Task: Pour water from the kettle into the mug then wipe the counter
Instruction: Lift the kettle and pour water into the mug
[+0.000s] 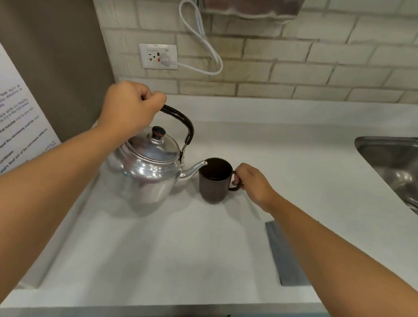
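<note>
**Kettle spout at mug rim**

Head cam: 1 steel kettle on white counter, left hand fisted round its black handle. 1 dark mug just beside, right hand pinching mug handle. 1 grey cloth, 1 sink to the right.

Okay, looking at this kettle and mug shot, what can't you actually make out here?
Head view only:
- Water level in the kettle: lid and metal wall hide it.
- Contents of the mug: interior too dark.
- Grey cloth: right forearm covers part.
- Sink: cut off by the right edge.
- Poster text: blurred, cut off left.
</note>
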### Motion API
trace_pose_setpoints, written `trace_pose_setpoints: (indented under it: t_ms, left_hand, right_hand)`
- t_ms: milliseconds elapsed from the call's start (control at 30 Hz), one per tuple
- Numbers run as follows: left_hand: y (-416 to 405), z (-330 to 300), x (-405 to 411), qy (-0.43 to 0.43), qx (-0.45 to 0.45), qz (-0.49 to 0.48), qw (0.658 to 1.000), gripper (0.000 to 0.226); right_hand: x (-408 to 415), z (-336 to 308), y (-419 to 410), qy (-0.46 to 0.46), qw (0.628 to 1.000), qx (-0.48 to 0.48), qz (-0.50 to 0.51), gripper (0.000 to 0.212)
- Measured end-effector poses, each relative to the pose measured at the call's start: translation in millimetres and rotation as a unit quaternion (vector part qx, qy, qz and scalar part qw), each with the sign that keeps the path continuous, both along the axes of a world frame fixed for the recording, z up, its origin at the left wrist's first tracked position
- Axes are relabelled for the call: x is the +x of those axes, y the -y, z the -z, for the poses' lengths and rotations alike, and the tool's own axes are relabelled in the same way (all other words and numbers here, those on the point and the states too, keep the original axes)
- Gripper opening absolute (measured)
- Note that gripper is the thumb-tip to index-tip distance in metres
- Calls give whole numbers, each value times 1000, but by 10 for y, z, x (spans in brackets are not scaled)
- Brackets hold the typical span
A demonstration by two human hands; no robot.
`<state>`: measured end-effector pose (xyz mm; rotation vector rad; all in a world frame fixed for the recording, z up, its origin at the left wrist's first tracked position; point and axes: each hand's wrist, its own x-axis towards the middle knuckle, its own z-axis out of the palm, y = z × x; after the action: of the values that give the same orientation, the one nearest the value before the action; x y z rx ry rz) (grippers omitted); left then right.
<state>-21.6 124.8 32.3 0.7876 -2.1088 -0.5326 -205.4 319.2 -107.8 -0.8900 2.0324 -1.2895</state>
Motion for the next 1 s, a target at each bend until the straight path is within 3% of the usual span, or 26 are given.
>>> trace_pose_setpoints:
  t_ms: [400, 1000]
  left_hand:
    - [-67, -228, -269, 102, -81, 17, 991, 38]
    - [-112, -389, -396, 168, -120, 20, 978, 38]
  right_hand:
    - [-83, 33, -2, -16, 999, -3, -30, 21]
    - [-102, 13, -43, -25, 999, 2, -48, 24]
